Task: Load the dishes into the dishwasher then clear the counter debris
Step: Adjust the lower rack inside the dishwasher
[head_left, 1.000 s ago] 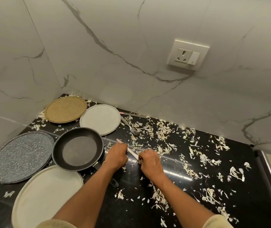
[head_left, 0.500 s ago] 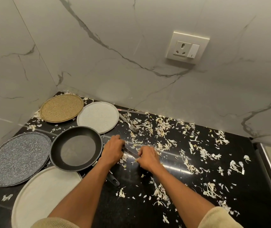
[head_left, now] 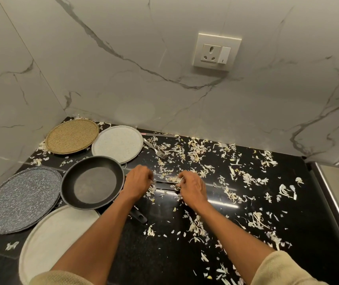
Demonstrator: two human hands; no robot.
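Gripping a thin knife (head_left: 165, 183) flat on the black counter (head_left: 308, 212), just right of the pan (head_left: 92, 183): left hand (head_left: 138, 183) curled on one end, right hand (head_left: 193, 187) pinching the other among peel scraps (head_left: 197, 153). Likely light, stiff, slippery; lift by the handle.

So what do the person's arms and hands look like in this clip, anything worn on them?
Both hands are bare: the left hand and right hand show no gloves, rings or watch. The forearms are uncovered; fuzzy beige fleece sleeves, left and right, sit pushed up near the elbows at the frame's bottom edge.
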